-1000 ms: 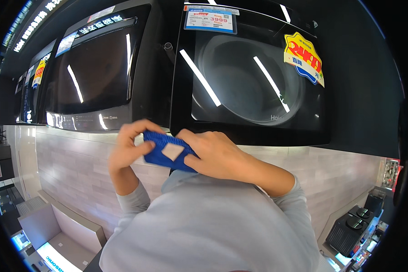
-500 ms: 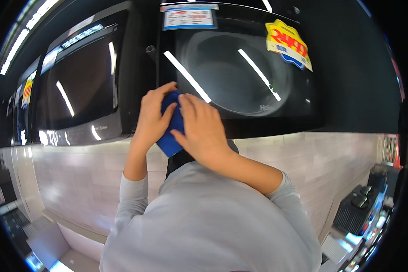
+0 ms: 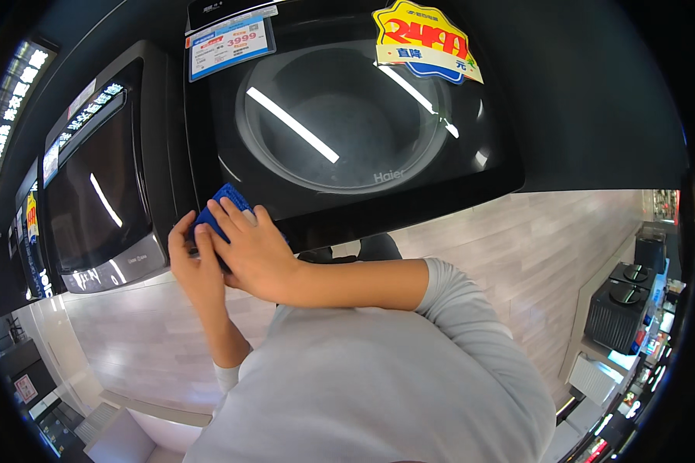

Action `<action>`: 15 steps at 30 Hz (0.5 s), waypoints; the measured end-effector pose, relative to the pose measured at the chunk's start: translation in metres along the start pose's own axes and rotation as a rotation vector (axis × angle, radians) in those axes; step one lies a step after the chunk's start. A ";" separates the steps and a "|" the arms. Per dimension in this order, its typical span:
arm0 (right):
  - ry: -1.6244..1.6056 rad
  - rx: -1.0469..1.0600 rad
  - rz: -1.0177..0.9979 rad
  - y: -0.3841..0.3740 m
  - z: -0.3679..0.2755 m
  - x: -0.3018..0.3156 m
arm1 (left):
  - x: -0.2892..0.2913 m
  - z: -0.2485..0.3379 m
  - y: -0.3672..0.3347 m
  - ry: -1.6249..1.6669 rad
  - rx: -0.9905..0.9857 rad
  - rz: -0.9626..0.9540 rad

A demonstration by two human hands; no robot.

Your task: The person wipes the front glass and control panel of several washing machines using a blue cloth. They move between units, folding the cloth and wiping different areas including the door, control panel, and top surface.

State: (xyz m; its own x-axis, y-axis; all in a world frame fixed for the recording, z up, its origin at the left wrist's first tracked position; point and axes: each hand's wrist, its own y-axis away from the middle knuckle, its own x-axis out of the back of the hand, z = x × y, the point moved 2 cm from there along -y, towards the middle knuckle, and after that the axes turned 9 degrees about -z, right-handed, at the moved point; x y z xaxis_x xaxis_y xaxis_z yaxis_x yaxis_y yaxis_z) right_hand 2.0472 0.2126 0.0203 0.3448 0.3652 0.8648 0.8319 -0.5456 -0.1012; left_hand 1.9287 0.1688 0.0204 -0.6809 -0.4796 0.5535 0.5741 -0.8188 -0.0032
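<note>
A blue cloth [image 3: 228, 195] is bunched at the near left corner of a black top-loading washing machine [image 3: 347, 224]. Over it lies my right hand [image 3: 259, 251], fingers bent and pressing the cloth. My left hand [image 3: 199, 266] grips the cloth's left edge, its thumb close to the right hand's fingertips. Much of the cloth is hidden beneath the fingers. The machine's dark glass lid [image 3: 340, 116] is down and reflects strips of ceiling light.
To the left stands a second dark washing machine [image 3: 104, 193], a narrow gap away. A yellow price sign [image 3: 425, 38] and a white-and-blue label [image 3: 232, 48] sit on the lid's far side. Pale floor [image 3: 471, 239] runs along the front; black appliances [image 3: 618, 309] stand at the right.
Both hands and the cloth have shifted left and toward me, to the near left corner of the machine. The view has moved as well, and my right arm reaches further across.
</note>
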 end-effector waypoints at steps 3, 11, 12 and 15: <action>-0.050 -0.030 0.086 0.021 0.026 0.013 | -0.028 0.029 0.008 -0.052 -0.099 -0.044; 0.004 -0.223 0.085 0.120 0.112 0.090 | -0.131 0.111 0.021 0.151 -0.166 -0.423; 0.001 -0.281 0.087 0.135 0.127 0.098 | -0.148 0.124 0.023 0.159 -0.215 -0.484; 0.042 -0.438 0.124 0.176 0.162 0.129 | -0.202 0.157 0.028 0.136 -0.455 -0.651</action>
State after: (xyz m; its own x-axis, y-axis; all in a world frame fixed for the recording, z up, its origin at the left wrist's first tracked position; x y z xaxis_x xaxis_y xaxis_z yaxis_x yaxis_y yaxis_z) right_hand 2.3087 0.2865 0.0344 0.4050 0.2509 0.8792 0.5198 -0.8543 0.0043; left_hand 2.1537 0.2922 0.0399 -0.8813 0.1282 0.4548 -0.1790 -0.9813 -0.0703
